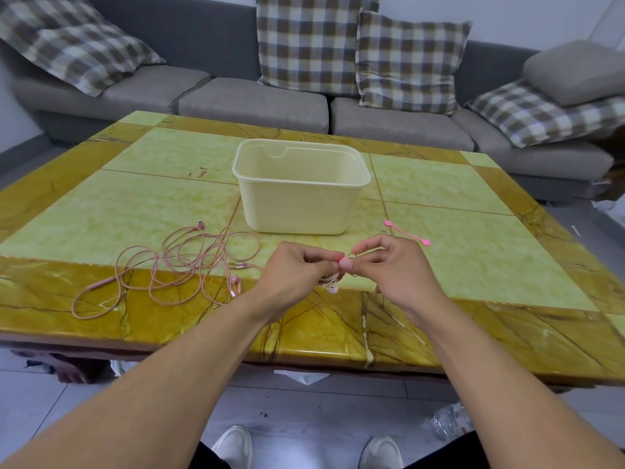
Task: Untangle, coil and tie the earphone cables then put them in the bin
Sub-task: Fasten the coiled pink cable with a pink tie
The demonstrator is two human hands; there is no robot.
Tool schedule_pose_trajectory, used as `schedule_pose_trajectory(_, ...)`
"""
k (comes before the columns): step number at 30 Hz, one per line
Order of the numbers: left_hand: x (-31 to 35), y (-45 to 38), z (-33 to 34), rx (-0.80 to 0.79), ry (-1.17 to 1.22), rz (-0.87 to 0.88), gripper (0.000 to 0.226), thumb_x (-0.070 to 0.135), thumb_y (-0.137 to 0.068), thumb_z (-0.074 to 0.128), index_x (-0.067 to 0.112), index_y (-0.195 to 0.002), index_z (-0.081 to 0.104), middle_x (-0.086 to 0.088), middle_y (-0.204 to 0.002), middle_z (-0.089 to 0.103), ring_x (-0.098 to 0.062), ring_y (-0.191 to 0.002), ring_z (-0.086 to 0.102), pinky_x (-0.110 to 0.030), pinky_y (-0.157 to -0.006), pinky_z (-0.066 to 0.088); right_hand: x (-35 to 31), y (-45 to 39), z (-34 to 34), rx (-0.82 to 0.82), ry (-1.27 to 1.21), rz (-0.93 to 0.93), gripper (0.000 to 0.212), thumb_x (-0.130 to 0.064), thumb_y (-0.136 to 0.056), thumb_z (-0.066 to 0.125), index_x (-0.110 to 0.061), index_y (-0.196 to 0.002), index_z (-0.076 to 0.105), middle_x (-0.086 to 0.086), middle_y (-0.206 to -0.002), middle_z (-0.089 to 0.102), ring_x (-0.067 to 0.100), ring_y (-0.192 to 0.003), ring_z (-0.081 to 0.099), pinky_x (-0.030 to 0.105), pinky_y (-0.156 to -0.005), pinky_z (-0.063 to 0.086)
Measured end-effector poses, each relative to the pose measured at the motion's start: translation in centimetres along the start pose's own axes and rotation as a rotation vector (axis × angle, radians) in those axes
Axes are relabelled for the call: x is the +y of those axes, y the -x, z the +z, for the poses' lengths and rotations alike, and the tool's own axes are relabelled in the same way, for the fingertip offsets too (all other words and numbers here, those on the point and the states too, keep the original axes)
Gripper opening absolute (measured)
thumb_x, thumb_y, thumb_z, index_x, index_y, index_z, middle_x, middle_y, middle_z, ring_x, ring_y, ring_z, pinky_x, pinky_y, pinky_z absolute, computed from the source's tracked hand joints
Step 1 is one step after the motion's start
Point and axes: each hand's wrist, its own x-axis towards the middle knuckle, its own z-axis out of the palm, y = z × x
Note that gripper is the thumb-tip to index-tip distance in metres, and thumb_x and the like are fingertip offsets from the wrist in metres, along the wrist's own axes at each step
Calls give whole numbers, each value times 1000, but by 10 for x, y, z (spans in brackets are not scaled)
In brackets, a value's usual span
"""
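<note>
I've got a small coiled bundle of pink earphone cable [333, 277] held up over the near edge of the table [439, 198], between both hands. My left hand [297, 269] curls round the coil, thumb & fingers pinching it; an earbud [333, 289] hangs just below. My right hand [389, 265] pinches a pink tie [345, 262] right at the bundle, fingertips pressed together, touching my left thumb. A 2nd pink cable [176, 269] lies loose & tangled on the table, left of my hands. A spare pink tie [407, 233] lies flat to the right, near the bin [301, 187]. The bin sits mid-table, beyond my hands. Sofa [253, 99] w/ checked cushions [311, 38] behind.
</note>
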Motion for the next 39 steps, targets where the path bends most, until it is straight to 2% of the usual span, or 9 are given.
schedule_pose_trajectory(2,0,1,-1,-57,-12,-10,18,7,-86,76,10,-103,80,-6,-87,79,-18,-87,76,-26,-86,59,1,1,-2,-13,13,44,22,-18,-75,89,-16,-91,74,0,-74,78,1,-66,71,8,-50,42)
schedule_pose_trajectory(5,-1,4,2,-98,-131,24,21,8,-78,83,17,-98,82,-6,-79,78,-12,-67,67,-21,-68,52,3,0,-2,1,20,59,15,-19,-73,90,-14,-82,80,0,-74,78,9,-72,74,18,-63,50)
schedule_pose_trajectory(10,-9,1,12,83,-243,97,15,22,-71,91,20,-81,80,7,-62,69,-4,-52,56,-19,-52,43,5,-1,2,-29,58,33,8,-20,-76,89,-18,-79,81,2,-70,76,13,-78,75,32,-82,58)
schedule_pose_trajectory(16,-15,-6,11,206,-304,189,19,26,-72,91,21,-84,77,8,-74,73,-5,-63,64,-19,-58,47,5,0,5,-53,-76,98,36,-21,-71,92,-13,-103,79,-1,-84,80,7,-84,76,23,-84,56)
schedule_pose_trajectory(21,-15,-3,17,218,-237,209,14,21,-75,90,20,-80,76,7,-70,73,-4,-62,64,-21,-58,50,7,0,7,18,-27,39,12,-24,-74,91,-25,-81,82,-5,-77,78,6,-76,74,23,-75,56)
schedule_pose_trajectory(27,-12,-2,14,167,-219,254,12,21,-76,89,16,-83,80,6,-74,75,-7,-67,68,-23,-62,52,6,0,4,30,76,-5,9,-29,-77,88,-26,-80,81,-7,-75,77,7,-72,72,28,-71,59)
schedule_pose_trajectory(33,-14,-1,15,185,-193,249,13,18,-76,89,17,-81,77,4,-74,75,-11,-67,68,-29,-63,56,5,1,4,-3,243,-110,4,-31,-86,80,-28,-84,81,-15,-72,75,-5,-67,66,8,-60,42)
schedule_pose_trajectory(36,-12,1,15,131,-50,154,20,8,-75,88,14,-89,75,-2,-77,75,-10,-65,66,-28,-63,56,2,0,3,32,329,-177,7,-30,-87,79,-28,-81,80,-17,-69,73,-5,-65,63,8,-56,40)
schedule_pose_trajectory(39,-8,1,12,43,193,35,20,1,-83,79,5,-102,75,-16,-87,76,-20,-72,70,-34,-80,60,3,-4,-2,71,385,-224,4,-28,-87,79,-28,-84,77,-16,-73,72,-6,-72,64,7,-62,42)
